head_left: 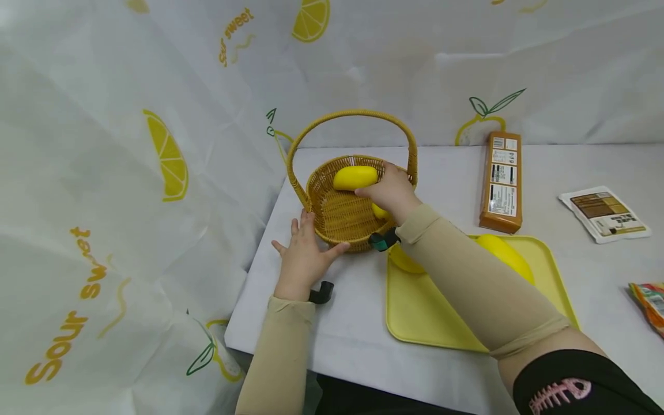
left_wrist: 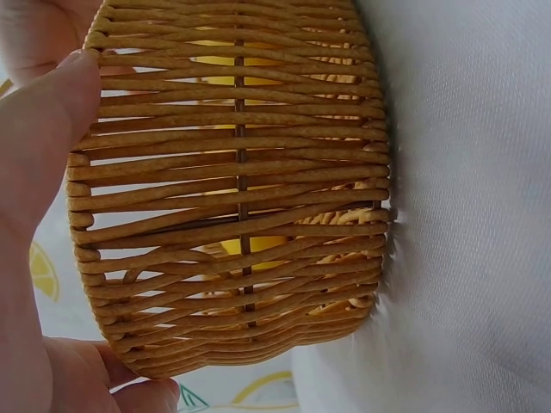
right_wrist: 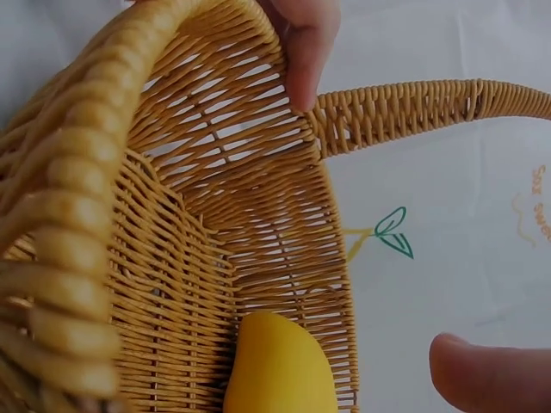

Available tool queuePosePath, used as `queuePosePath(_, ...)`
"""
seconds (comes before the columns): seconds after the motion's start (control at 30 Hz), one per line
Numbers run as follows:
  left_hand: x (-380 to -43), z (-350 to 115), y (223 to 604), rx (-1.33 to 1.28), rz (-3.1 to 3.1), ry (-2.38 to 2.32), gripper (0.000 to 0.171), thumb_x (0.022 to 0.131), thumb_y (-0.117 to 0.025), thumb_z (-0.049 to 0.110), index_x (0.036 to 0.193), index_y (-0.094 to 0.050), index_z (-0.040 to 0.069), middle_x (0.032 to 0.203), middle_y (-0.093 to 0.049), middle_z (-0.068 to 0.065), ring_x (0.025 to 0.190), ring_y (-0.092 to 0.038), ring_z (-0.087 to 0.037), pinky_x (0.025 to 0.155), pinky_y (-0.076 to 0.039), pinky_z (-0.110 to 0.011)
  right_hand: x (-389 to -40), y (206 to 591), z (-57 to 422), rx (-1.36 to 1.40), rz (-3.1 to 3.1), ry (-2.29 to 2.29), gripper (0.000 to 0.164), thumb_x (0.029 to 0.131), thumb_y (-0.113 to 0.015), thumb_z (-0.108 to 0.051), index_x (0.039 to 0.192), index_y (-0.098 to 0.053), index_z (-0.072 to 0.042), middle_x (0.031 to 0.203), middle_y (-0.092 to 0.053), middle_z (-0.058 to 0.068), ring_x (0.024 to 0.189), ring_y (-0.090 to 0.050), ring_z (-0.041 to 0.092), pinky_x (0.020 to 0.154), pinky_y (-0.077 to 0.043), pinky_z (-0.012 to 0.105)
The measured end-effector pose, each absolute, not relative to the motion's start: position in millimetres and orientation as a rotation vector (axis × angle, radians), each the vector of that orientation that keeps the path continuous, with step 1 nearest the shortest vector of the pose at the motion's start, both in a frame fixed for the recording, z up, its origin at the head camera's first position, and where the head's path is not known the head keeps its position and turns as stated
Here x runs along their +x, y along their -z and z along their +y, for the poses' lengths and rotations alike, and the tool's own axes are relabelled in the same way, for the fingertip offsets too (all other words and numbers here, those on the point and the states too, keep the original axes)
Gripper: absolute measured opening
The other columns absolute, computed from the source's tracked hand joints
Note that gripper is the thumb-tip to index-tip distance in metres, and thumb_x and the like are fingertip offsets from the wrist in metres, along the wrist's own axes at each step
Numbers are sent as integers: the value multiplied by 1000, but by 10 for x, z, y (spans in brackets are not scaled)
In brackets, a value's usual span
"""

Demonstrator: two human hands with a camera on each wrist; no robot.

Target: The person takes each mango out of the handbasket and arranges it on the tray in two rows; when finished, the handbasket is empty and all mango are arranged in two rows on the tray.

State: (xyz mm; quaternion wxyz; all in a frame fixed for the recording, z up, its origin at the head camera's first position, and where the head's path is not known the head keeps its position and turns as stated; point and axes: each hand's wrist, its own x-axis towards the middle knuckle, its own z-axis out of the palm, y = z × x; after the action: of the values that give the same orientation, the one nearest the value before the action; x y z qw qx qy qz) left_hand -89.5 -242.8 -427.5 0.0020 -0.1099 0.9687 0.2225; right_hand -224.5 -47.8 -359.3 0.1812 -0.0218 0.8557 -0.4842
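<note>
A wicker basket (head_left: 339, 222) with a tall arched handle stands on the table. My left hand (head_left: 303, 256) spreads against its near left side, thumb along the rim and fingers by the handle's foot. In the left wrist view its thumb (left_wrist: 73, 90) rests at the rim. Inside the basket lies a yellow mango-shaped fruit (head_left: 355, 177). My right hand (head_left: 391, 190) reaches over the right rim, its digits extended beside this fruit. A second yellow fruit (head_left: 380, 211) shows partly beneath that hand. In the right wrist view a digit (right_wrist: 486, 379) stands apart from the fruit (right_wrist: 280, 370).
A yellow tray (head_left: 436, 314) lies right of the basket, partly under my right forearm. On it are a large yellow fruit (head_left: 505, 256) and another one (head_left: 407, 261). Farther right are a long brown box (head_left: 502, 181), a white-and-brown packet (head_left: 604, 214) and a colourful packet (head_left: 651, 305).
</note>
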Motion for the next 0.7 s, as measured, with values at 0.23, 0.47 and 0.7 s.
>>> queuePosePath(0.23,-895,-2434,4289,-334,3052,-692,123,91,-75,77,178,-20,10,187,-11,-10,172,-12,-41,119,0,-93,-2289,3660,-504,-102,2435,1342,105,99,-84,-28,178,-18,-8,182,-23,24,166,-27,45,133,-30,62)
queuePosePath(0.47,-902,-2439,4301,-324,3049,-702,122,91,-76,76,178,-21,10,187,-10,-10,172,-11,-41,119,0,-93,-2342,3724,-526,-170,2442,1285,106,96,-86,-19,177,-20,-4,182,-24,21,167,-27,44,134,-29,60)
queuePosePath(0.7,-902,-2446,4273,-344,3032,-723,122,92,-77,75,178,-20,11,187,-10,-9,173,-10,-39,120,2,-92,-2434,3773,-559,-223,2471,1175,103,94,-87,-13,175,-24,-2,180,-27,25,165,-31,46,132,-33,60)
